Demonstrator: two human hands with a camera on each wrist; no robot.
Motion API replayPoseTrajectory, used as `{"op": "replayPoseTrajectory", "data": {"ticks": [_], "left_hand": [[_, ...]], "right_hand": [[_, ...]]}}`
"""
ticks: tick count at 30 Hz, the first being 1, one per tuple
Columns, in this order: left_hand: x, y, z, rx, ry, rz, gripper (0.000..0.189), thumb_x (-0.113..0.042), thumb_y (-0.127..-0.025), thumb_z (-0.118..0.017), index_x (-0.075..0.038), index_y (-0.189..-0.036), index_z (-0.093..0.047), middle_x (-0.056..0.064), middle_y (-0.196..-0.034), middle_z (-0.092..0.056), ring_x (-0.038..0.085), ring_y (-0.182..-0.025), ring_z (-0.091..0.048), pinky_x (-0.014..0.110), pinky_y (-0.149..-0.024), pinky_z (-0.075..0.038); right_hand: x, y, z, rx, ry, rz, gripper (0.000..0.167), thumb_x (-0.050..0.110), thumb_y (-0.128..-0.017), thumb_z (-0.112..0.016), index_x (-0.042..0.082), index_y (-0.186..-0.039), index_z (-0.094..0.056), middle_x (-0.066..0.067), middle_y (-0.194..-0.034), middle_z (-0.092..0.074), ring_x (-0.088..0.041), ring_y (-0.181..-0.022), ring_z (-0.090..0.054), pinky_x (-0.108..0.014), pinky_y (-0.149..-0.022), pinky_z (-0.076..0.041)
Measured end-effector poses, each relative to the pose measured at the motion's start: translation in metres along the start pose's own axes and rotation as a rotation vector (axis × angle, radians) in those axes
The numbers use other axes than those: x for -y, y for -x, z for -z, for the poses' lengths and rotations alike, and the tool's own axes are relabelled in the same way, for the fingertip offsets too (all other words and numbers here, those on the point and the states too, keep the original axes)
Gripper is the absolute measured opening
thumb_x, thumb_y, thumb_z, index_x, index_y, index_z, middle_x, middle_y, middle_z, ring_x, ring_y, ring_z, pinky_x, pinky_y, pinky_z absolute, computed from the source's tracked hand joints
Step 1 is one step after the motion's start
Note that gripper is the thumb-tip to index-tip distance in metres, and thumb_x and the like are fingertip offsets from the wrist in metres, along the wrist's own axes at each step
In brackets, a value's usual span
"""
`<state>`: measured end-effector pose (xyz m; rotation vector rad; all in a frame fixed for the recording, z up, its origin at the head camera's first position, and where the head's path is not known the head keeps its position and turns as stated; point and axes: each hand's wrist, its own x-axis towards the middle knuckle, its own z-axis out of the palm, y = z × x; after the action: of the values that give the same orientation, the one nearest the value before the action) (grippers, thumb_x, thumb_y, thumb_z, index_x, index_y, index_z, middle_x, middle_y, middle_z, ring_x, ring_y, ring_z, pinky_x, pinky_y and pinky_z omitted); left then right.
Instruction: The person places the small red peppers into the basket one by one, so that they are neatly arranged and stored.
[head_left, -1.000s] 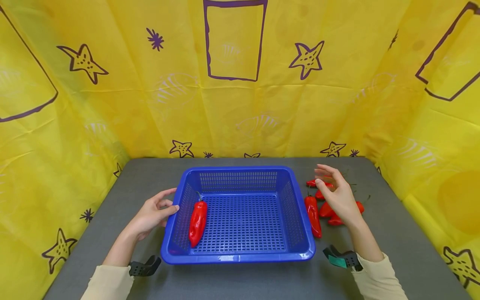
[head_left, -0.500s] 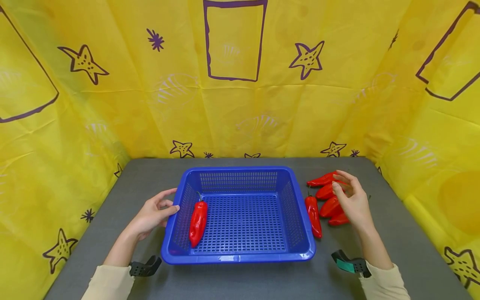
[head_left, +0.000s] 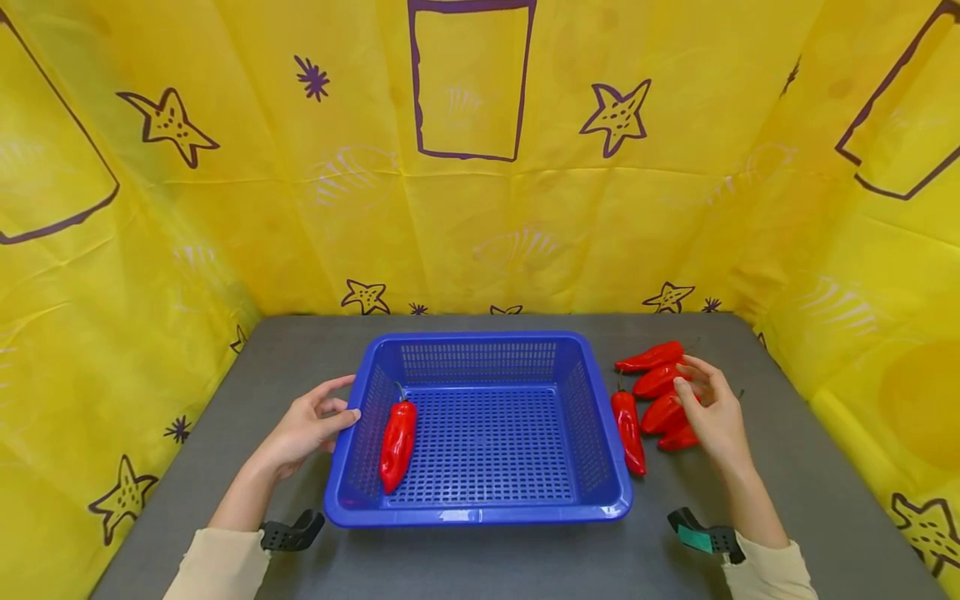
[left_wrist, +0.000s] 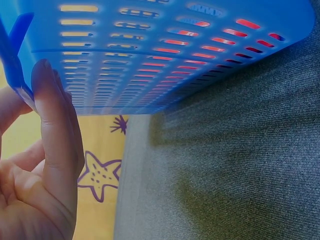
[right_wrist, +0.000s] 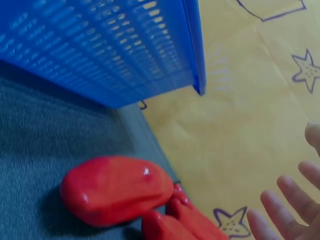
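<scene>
Left hand (head_left: 309, 427) pinches blue basket (head_left: 525, 514) by its rim. Right hand (head_left: 714, 417), loosely spread, partly hides red peppers (head_left: 662, 414); contact unclear

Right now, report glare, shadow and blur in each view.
Head: mostly crisp, with glints on the pepper inside the blue basket; left wrist: haze over the basket, dark shadow on the grey tabletop; right wrist: soft focus, bright highlights on the nearest pepper, shadow beside it.

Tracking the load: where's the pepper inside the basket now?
In the head view, the red pepper lies inside the blue basket, along its left side, near the left hand.
</scene>
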<state>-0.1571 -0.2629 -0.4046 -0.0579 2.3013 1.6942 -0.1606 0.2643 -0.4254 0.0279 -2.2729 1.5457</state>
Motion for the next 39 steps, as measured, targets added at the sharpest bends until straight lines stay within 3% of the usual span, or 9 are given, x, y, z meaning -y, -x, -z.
{"op": "replayPoseTrajectory", "data": {"ticks": [3, 8, 14, 19, 29, 33, 36, 39], "left_hand": [[0.000, 0.000, 0.000, 0.004, 0.007, 0.000, 0.069, -0.017, -0.087, -0.064, -0.012, -0.143, -0.025, 0.019, -0.098, -0.059, 0.028, -0.076, -0.066, 0.044, -0.065, -0.056], [0.001, -0.001, 0.000, 0.004, 0.011, 0.000, 0.069, -0.017, -0.087, -0.064, -0.012, -0.143, -0.025, 0.019, -0.098, -0.059, 0.028, -0.076, -0.066, 0.044, -0.065, -0.056], [0.002, -0.001, 0.000, 0.006, 0.015, -0.006, 0.069, -0.017, -0.087, -0.064, -0.012, -0.143, -0.025, 0.019, -0.097, -0.059, 0.028, -0.075, -0.066, 0.044, -0.064, -0.056], [0.004, -0.002, 0.000, 0.006, 0.017, -0.006, 0.069, -0.017, -0.087, -0.064, -0.011, -0.143, -0.025, 0.019, -0.097, -0.059, 0.028, -0.075, -0.066, 0.043, -0.064, -0.056], [0.003, -0.001, 0.000, 0.007, 0.017, -0.012, 0.068, -0.019, -0.086, -0.065, -0.011, -0.142, -0.027, 0.019, -0.096, -0.059, 0.029, -0.075, -0.066, 0.043, -0.064, -0.056], [0.003, 0.000, -0.001, 0.013, 0.019, -0.018, 0.069, -0.019, -0.086, -0.065, -0.011, -0.142, -0.027, 0.019, -0.096, -0.059, 0.029, -0.075, -0.066, 0.044, -0.065, -0.056], [0.002, 0.000, 0.000, 0.014, 0.018, -0.019, 0.069, -0.019, -0.086, -0.065, -0.011, -0.142, -0.027, 0.019, -0.096, -0.059, 0.028, -0.075, -0.066, 0.044, -0.065, -0.056], [0.002, 0.000, 0.000, 0.016, 0.021, -0.019, 0.069, -0.019, -0.086, -0.065, -0.011, -0.142, -0.027, 0.019, -0.096, -0.059, 0.028, -0.075, -0.066, 0.043, -0.065, -0.056]], "right_hand": [[-0.014, 0.000, 0.006, -0.023, -0.074, -0.013, 0.042, 0.011, -0.091, -0.056, 0.006, -0.131, -0.045, 0.014, -0.109, -0.054, 0.005, -0.090, -0.056, -0.009, -0.070, -0.049], [-0.024, 0.002, 0.016, -0.059, -0.101, -0.038, 0.043, 0.018, -0.091, -0.057, 0.009, -0.131, -0.046, 0.010, -0.111, -0.055, 0.004, -0.092, -0.056, -0.009, -0.070, -0.050], [-0.019, 0.009, 0.025, -0.115, -0.088, -0.170, 0.043, 0.015, -0.091, -0.055, 0.008, -0.133, -0.044, 0.013, -0.108, -0.053, 0.009, -0.089, -0.055, -0.007, -0.070, -0.048], [-0.025, 0.012, 0.032, -0.166, -0.138, -0.265, 0.045, 0.014, -0.090, -0.057, 0.008, -0.133, -0.044, 0.014, -0.104, -0.051, 0.006, -0.087, -0.055, -0.006, -0.067, -0.048], [-0.034, 0.014, 0.036, -0.260, -0.046, -0.369, 0.045, 0.015, -0.090, -0.058, 0.006, -0.132, -0.045, 0.021, -0.096, -0.050, 0.013, -0.077, -0.054, -0.004, -0.062, -0.046], [-0.040, 0.017, 0.038, -0.261, 0.070, -0.390, 0.047, 0.023, -0.090, -0.056, 0.006, -0.132, -0.045, 0.025, -0.093, -0.047, 0.017, -0.073, -0.049, -0.003, -0.059, -0.044], [-0.045, 0.018, 0.038, -0.246, 0.165, -0.420, 0.051, 0.031, -0.090, -0.055, 0.006, -0.133, -0.043, 0.021, -0.098, -0.048, 0.017, -0.072, -0.046, -0.003, -0.058, -0.042], [-0.048, 0.019, 0.037, -0.232, 0.218, -0.468, 0.055, 0.038, -0.090, -0.054, 0.008, -0.135, -0.042, 0.006, -0.109, -0.053, 0.014, -0.072, -0.044, -0.005, -0.057, -0.041]]}}
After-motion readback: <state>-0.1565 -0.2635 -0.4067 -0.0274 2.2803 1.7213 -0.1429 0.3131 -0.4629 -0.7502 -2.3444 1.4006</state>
